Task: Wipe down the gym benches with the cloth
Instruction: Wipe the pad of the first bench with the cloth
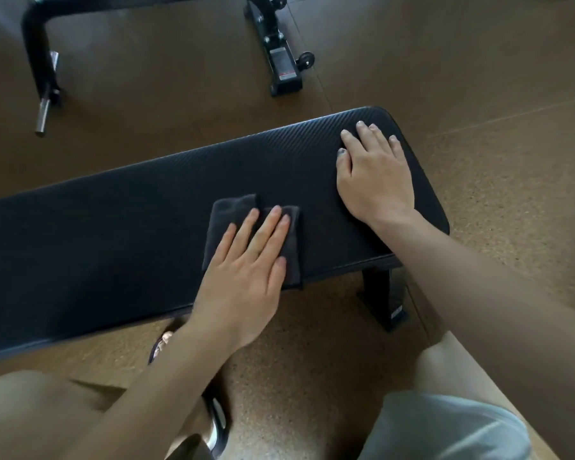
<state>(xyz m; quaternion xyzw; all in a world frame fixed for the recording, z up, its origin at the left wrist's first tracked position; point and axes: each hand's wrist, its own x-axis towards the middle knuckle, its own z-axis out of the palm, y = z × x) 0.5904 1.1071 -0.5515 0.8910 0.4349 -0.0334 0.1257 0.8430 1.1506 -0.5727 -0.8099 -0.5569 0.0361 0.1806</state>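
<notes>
A flat black padded gym bench (120,234) runs across the view from lower left to upper right. A folded dark grey cloth (226,210) lies on the pad near its front edge, right of the middle. My left hand (246,277) presses flat on the cloth with straight fingers. My right hand (372,171) rests flat on the bare pad near the bench's right end, fingers spread, apart from the cloth.
The bench's black leg (382,300) stands on the brown cork-like floor (495,180) at the right. Another black equipment frame (279,51) with a small wheel and a steel peg (44,114) stands behind the bench. My knees and a sandalled foot (161,343) are below the bench.
</notes>
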